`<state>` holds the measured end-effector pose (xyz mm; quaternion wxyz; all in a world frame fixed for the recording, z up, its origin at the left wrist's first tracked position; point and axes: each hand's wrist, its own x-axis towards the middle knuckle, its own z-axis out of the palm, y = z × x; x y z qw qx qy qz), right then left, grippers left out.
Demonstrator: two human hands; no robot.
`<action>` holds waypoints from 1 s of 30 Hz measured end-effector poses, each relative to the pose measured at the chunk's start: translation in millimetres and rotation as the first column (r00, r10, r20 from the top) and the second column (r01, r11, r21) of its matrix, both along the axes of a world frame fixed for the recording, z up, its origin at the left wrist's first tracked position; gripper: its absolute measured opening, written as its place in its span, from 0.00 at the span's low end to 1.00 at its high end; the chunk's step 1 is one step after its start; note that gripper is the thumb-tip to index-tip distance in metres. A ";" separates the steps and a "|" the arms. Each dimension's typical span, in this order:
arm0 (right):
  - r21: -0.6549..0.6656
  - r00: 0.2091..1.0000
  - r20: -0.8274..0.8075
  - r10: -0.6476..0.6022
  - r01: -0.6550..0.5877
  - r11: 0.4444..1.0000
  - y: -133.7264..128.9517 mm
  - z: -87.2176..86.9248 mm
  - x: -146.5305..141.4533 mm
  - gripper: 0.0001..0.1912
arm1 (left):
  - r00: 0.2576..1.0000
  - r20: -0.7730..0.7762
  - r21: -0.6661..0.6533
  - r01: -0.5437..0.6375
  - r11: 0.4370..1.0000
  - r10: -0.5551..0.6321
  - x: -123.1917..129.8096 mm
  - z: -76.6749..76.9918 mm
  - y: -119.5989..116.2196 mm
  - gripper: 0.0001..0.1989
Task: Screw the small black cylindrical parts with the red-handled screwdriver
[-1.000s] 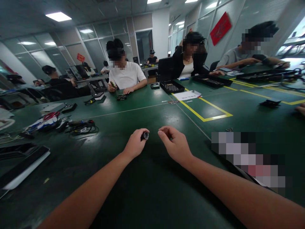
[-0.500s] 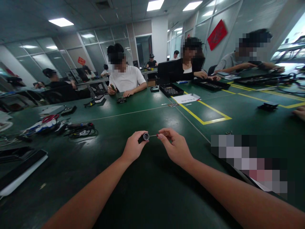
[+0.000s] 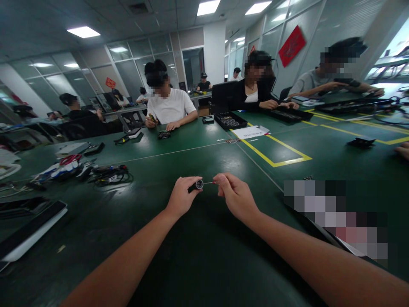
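My left hand (image 3: 182,195) is closed round a small black cylinder (image 3: 199,184) with a silvery ring at its open end, which faces me. To its right, my right hand (image 3: 234,194) pinches a thin screwdriver (image 3: 209,183) with a metal shaft and a red collar. The shaft points left and its tip meets the side of the cylinder; whether it sits in a screw there is too small to see. Most of the screwdriver's handle is hidden in my fingers. Both hands are held above the green tabletop (image 3: 179,268).
Bundled cables (image 3: 110,175) and a black-and-white case (image 3: 35,232) lie left. Beyond are a parts tray (image 3: 230,120), white paper (image 3: 252,131) and yellow tape (image 3: 290,162). A small black part (image 3: 361,142) lies right. Several co-workers sit across the table, handling parts.
Both hands have shifted very slightly right in the picture, along with the whole scene. The right fingers have curled and turned a little on the screwdriver; the left hand keeps its hold.
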<state>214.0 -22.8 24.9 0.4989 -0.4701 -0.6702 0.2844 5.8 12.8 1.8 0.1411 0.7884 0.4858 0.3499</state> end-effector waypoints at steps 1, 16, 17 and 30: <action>0.004 1.000 0.019 -0.023 0.023 1.000 0.0 0.4 0.0 0.19 | 1.000 -0.004 0.003 -0.002 1.000 0.002 0.3 0.2 0.0 0.18; -0.011 0.993 0.101 -0.068 0.070 0.998 -1.4 2.5 -3.4 0.17 | 0.999 -0.048 -0.001 -0.016 1.000 0.016 1.2 -0.3 -0.5 0.18; -0.017 0.992 0.097 -0.078 0.080 0.997 -1.4 2.2 -3.4 0.16 | 0.999 -0.050 -0.005 -0.020 1.000 0.019 1.2 0.2 -0.6 0.18; 0.018 0.992 0.062 -0.113 0.112 0.994 0.7 1.8 -0.1 0.11 | 0.997 -0.078 0.010 -0.022 1.000 0.023 2.5 2.1 -4.0 0.17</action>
